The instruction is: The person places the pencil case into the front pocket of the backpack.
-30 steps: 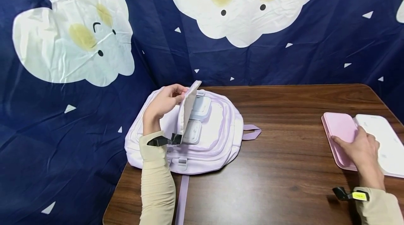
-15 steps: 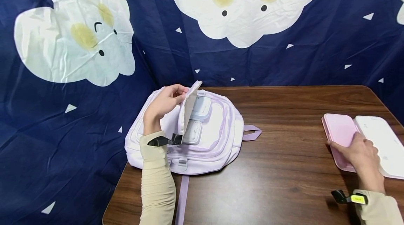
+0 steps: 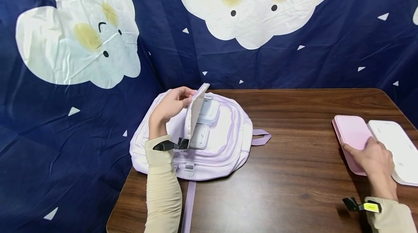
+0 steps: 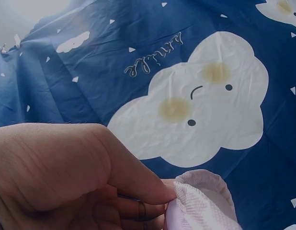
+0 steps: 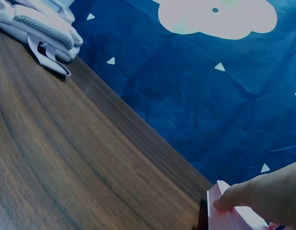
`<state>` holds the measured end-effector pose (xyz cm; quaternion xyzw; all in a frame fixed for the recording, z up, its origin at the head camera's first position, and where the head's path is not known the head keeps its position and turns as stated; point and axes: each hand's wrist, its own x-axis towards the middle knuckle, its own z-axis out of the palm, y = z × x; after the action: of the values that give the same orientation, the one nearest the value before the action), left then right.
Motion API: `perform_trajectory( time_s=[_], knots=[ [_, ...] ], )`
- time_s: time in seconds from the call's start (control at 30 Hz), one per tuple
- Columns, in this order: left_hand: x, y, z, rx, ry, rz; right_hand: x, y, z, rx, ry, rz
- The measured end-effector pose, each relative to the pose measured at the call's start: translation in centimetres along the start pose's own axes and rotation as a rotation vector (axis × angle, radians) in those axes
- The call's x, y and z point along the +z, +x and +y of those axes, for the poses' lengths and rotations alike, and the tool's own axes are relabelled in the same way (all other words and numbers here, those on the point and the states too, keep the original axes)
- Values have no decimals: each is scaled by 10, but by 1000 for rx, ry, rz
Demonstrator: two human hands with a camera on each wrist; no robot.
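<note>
A pale lilac backpack (image 3: 241, 138) lies flat on the table in the head view. Its front pocket flap (image 3: 195, 113) is raised, its edge pinched between thumb and fingers of my left hand (image 3: 168, 106). Close up, the left wrist view has the flap's corner (image 4: 205, 201) in those fingertips. Under the flap lie a pale blue case (image 3: 209, 111) and a whitish case (image 3: 199, 137). Far to the right, my right hand (image 3: 375, 158) grips a pink rectangular case (image 3: 352, 129), thumb along its left side; the fingers on the far side are mostly hidden.
A flat white rectangular case (image 3: 393, 138) lies just right of the pink one. The brown wooden table (image 3: 287, 175) spans between backpack and cases. A lilac loop (image 3: 261, 137) sticks out from the backpack. A dark blue cloud-printed cloth (image 3: 261, 62) hangs behind.
My right thumb has shifted round the pink case's left side. The pink case has moved slightly, with a wider gap to the white case. The left hand and flap stay put.
</note>
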<state>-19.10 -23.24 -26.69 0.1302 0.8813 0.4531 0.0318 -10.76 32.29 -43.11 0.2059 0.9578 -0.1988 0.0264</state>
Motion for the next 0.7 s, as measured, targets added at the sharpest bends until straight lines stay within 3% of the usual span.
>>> perform_trajectory(
  time_s=[0.23, 0.7],
  knots=[
    [0, 0, -1, -2, 1, -3, -5, -1, -9, -36, 35, 58],
    [1, 0, 0, -12, -4, -3, -20, -6, -35, -191, 52, 154]
  ],
)
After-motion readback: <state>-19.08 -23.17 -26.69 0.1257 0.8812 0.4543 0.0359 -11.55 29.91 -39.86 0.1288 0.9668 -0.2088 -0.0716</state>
